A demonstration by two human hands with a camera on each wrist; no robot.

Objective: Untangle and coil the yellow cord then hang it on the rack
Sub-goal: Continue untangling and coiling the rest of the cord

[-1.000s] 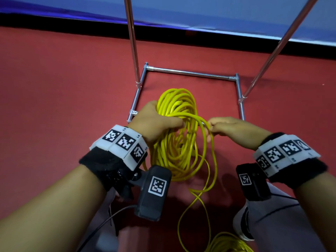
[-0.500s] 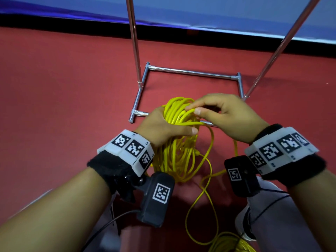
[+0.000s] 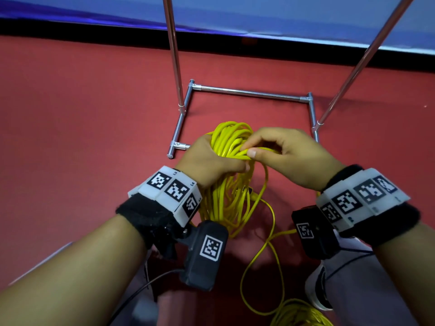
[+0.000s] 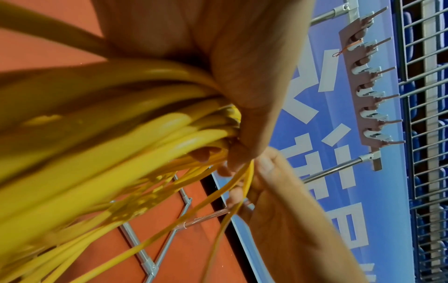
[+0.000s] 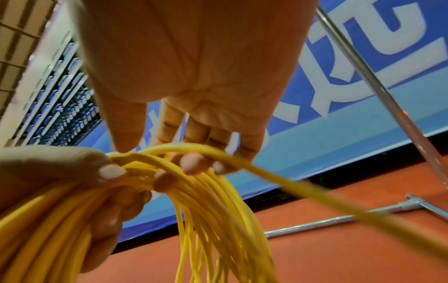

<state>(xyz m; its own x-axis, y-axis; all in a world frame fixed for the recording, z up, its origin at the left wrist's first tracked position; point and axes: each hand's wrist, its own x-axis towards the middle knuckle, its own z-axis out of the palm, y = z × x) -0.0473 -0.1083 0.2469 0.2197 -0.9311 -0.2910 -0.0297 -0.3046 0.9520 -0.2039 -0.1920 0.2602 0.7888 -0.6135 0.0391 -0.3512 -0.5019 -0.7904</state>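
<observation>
- The left hand [image 3: 207, 158] grips the coiled yellow cord [image 3: 226, 184] in a closed fist, so the loops stay together.
- The right hand [image 3: 289, 156], just beside it, pinches one strand, probably to lay another loop.
- The rack [image 3: 249, 92] stands beyond both hands.

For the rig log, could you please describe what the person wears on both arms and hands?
Both forearms are bare, with no sleeves or gloves. The left hand and the right hand each have a black fabric wrist strap carrying a white block band printed with black square markers. Under each wrist hangs a black camera box with one square marker; a thin black cable trails from the left one.
</observation>
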